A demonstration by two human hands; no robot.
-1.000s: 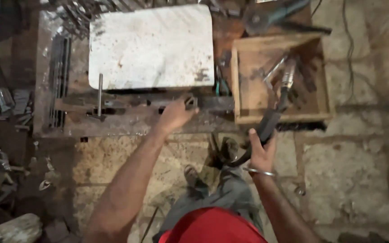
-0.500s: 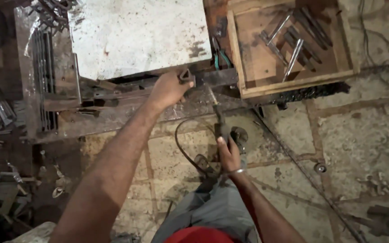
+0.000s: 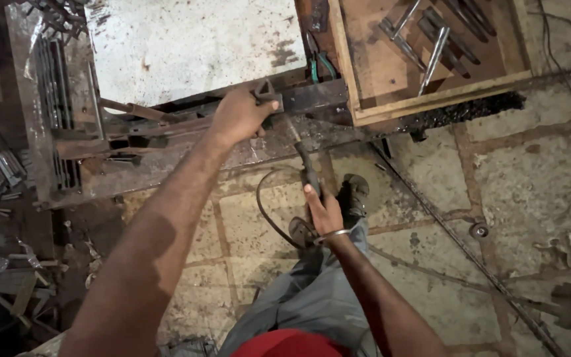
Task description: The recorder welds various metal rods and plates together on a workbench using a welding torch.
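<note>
Gripping a small metal bracket [image 3: 267, 92] in my left hand [image 3: 239, 118], I pin it against the dark steel bar [image 3: 312, 99] at the front edge of the tabletop [image 3: 186, 39], just above the middle of the frame. Left of that lie rusty bar offcuts [image 3: 127, 125]. Lower and slightly right, my right hand [image 3: 324, 211] is clenched around the electrode holder [image 3: 309, 173], its rod [image 3: 293, 131] slanting up toward the bracket, with the cable [image 3: 269, 211] looping beside my sandalled foot [image 3: 353, 195]. At upper right, a wooden tray [image 3: 424, 99] holds metal tools [image 3: 434, 53]. My bare fingers sit very near the rod's tip, so I judge sparks or heat could burn them; the bracket might also slip if my grip eases.
</note>
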